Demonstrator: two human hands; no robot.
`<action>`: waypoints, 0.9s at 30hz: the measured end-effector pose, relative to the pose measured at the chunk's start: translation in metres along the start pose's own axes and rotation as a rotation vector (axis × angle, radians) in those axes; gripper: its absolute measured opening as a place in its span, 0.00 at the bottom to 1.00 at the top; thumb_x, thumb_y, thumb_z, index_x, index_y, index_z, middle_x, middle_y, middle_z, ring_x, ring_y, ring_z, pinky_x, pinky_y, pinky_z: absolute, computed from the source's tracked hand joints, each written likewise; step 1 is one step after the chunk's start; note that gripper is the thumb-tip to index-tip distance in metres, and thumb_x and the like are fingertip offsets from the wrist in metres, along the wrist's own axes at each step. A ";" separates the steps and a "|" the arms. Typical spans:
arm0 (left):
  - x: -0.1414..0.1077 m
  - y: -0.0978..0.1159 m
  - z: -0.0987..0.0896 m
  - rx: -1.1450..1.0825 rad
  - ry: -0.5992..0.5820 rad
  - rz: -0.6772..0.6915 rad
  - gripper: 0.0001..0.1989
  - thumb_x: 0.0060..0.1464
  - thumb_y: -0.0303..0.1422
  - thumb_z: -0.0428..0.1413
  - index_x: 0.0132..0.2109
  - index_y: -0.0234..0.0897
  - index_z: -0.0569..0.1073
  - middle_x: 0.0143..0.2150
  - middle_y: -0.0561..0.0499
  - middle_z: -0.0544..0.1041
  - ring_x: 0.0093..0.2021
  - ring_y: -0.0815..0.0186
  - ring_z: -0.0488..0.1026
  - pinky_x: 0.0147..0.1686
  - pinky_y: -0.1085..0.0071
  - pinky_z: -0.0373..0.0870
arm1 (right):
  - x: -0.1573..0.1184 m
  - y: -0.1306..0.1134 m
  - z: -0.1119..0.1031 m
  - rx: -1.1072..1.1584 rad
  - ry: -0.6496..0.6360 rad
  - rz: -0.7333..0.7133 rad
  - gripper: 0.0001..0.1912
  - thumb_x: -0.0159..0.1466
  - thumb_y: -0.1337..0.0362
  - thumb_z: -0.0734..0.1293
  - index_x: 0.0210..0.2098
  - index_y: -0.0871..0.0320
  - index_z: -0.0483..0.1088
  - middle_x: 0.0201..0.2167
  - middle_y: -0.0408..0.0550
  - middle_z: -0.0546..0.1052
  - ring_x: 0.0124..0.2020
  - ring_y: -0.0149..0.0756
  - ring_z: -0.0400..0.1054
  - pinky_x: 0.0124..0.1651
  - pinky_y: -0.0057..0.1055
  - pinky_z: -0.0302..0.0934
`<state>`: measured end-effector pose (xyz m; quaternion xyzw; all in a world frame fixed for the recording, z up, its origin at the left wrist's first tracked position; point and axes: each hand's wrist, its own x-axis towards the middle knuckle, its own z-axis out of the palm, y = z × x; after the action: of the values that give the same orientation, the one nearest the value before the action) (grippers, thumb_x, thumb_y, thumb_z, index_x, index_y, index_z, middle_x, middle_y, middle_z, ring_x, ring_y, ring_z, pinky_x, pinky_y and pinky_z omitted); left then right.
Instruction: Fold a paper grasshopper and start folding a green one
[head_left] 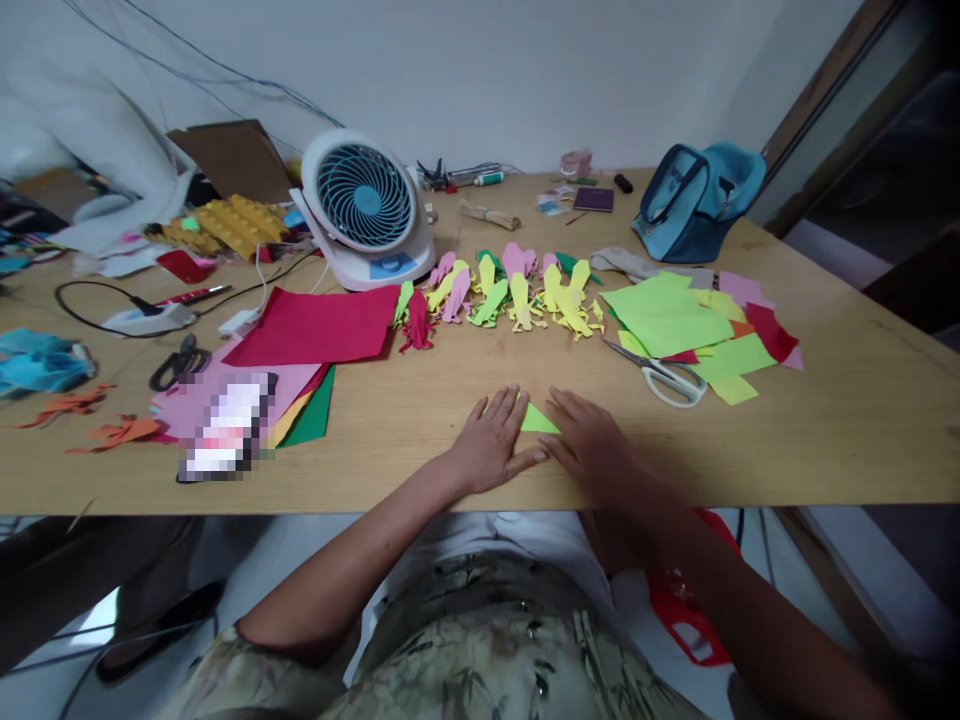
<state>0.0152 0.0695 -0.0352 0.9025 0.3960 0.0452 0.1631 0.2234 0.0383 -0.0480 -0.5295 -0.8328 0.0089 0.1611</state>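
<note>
A small lime-green piece of paper (537, 420) lies on the wooden table (420, 440) near its front edge, its visible part roughly triangular. My left hand (491, 440) rests flat over its left side, fingers stretched out. On the right side, my right hand (592, 440) presses down with its fingers extended. Both hands hide parts of the paper. White-handled scissors (671, 385) lie to the right, their blades pointing left towards a stack of lime-green sheets (667, 315). Behind my hands stands a row of cut paper figures (519, 300) in pink, yellow, green and red.
A white fan (367, 200) stands at the back left. Red paper (315, 325), coloured sheets, a phone (225, 428) and black scissors (180, 362) lie to the left. A blue bag (694, 205) sits at the back right. Someone's leg and shoe (161, 630) show below left.
</note>
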 end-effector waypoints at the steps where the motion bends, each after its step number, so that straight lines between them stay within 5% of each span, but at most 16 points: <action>1: -0.001 -0.003 0.000 -0.048 0.031 0.010 0.42 0.66 0.55 0.39 0.73 0.26 0.44 0.75 0.31 0.43 0.75 0.48 0.39 0.71 0.47 0.42 | 0.010 -0.001 -0.002 0.047 0.008 0.020 0.20 0.70 0.59 0.59 0.55 0.63 0.69 0.60 0.63 0.70 0.60 0.50 0.64 0.60 0.44 0.59; 4: -0.004 -0.014 0.001 -0.180 0.146 0.079 0.36 0.69 0.47 0.40 0.73 0.28 0.43 0.75 0.32 0.45 0.75 0.53 0.42 0.71 0.51 0.45 | 0.038 -0.008 -0.006 0.071 -0.023 0.162 0.13 0.68 0.59 0.63 0.44 0.61 0.72 0.46 0.60 0.74 0.49 0.47 0.69 0.52 0.40 0.63; 7: -0.009 -0.027 0.002 -0.209 0.273 0.083 0.30 0.68 0.37 0.45 0.71 0.28 0.50 0.72 0.32 0.55 0.73 0.54 0.50 0.70 0.53 0.50 | 0.053 -0.018 -0.006 0.050 -0.097 0.289 0.15 0.64 0.55 0.68 0.43 0.59 0.71 0.45 0.57 0.72 0.49 0.49 0.69 0.47 0.39 0.63; 12: -0.016 -0.037 -0.003 -0.089 0.359 -0.134 0.23 0.60 0.34 0.57 0.60 0.32 0.68 0.60 0.36 0.69 0.59 0.48 0.65 0.58 0.50 0.64 | 0.057 -0.029 -0.002 0.175 -0.167 0.342 0.11 0.61 0.61 0.70 0.42 0.57 0.69 0.47 0.53 0.72 0.46 0.42 0.70 0.43 0.35 0.63; 16: -0.014 -0.035 -0.013 -0.135 0.340 -0.239 0.18 0.52 0.32 0.63 0.49 0.34 0.72 0.49 0.40 0.72 0.50 0.51 0.67 0.51 0.54 0.67 | 0.063 -0.029 0.000 0.286 -0.160 0.362 0.15 0.60 0.61 0.71 0.45 0.56 0.68 0.44 0.51 0.75 0.44 0.41 0.70 0.43 0.34 0.61; 22: 0.007 -0.037 -0.024 -0.556 0.322 -0.182 0.15 0.48 0.24 0.59 0.43 0.37 0.68 0.36 0.52 0.74 0.36 0.65 0.70 0.38 0.69 0.64 | 0.076 -0.016 -0.002 0.606 -0.222 0.380 0.07 0.57 0.60 0.71 0.31 0.55 0.70 0.28 0.43 0.75 0.31 0.35 0.67 0.32 0.30 0.55; 27: 0.035 -0.059 -0.036 -0.953 0.300 -0.171 0.12 0.51 0.38 0.61 0.38 0.35 0.73 0.25 0.57 0.68 0.24 0.71 0.62 0.26 0.75 0.55 | 0.089 0.007 -0.016 1.107 -0.158 0.429 0.17 0.51 0.51 0.73 0.28 0.56 0.68 0.22 0.39 0.70 0.24 0.31 0.63 0.27 0.28 0.55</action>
<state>-0.0101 0.1413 -0.0223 0.6758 0.4229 0.3367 0.5011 0.1993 0.1172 -0.0112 -0.5209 -0.5885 0.5130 0.3453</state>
